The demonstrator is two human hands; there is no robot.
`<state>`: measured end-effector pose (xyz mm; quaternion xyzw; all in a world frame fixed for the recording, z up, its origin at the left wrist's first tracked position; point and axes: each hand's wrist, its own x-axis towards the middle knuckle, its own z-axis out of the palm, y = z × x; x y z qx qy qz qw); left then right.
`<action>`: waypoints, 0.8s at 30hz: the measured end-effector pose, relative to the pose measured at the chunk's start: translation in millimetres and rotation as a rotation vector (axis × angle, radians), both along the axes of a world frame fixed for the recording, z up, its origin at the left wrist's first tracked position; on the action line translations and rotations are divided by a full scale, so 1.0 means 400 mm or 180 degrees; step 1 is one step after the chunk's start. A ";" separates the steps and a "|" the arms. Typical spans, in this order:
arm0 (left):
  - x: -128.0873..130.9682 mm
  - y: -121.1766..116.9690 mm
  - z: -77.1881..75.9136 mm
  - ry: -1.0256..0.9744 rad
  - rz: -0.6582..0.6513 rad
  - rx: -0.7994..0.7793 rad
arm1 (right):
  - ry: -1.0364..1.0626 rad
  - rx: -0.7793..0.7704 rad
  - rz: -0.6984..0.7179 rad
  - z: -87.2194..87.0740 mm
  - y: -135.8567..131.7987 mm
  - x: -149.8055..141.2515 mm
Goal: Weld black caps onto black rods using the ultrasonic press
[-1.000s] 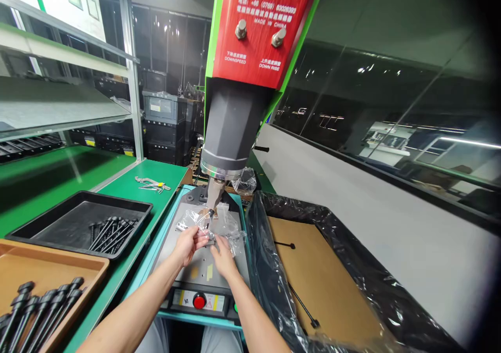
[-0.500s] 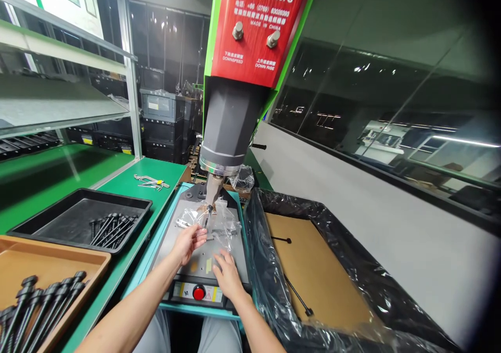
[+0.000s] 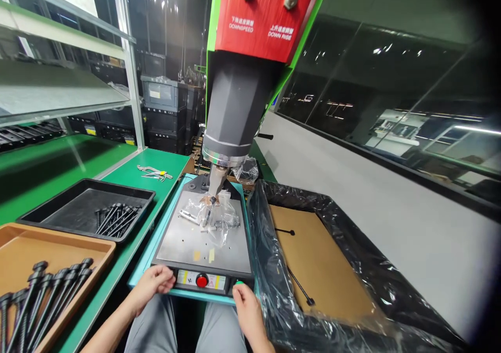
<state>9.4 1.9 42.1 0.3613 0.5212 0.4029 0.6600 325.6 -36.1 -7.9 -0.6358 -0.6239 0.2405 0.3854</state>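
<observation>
Tricky spot, this: the slim black part (image 3: 212, 202) stood tilted below the metal horn (image 3: 217, 178), with loose clear film (image 3: 224, 234) bunched around it, and I reckoned the film could snag or the part slip if the horn met it off-centre. It lay well beyond both hands, farther up the plate (image 3: 174, 248). My right hand (image 3: 249, 306) was curled up against the green button (image 3: 239, 282); my left hand (image 3: 158, 280), curled too, sat by the control panel's (image 3: 185, 278) left end. Pinching anything? I couldn't tell.
</observation>
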 end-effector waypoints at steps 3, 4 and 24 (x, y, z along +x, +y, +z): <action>-0.028 -0.011 -0.058 0.0276 -0.0176 0.0132 | 0.0112 -0.0006 0.0066 -0.036 -0.013 -0.007; -0.031 -0.007 -0.073 0.0336 -0.0209 0.0214 | 0.0125 0.0028 0.0027 -0.044 -0.011 -0.009; -0.011 -0.035 -0.121 0.0870 -0.0121 0.0216 | 0.0491 -0.0363 -0.0056 -0.059 -0.020 -0.027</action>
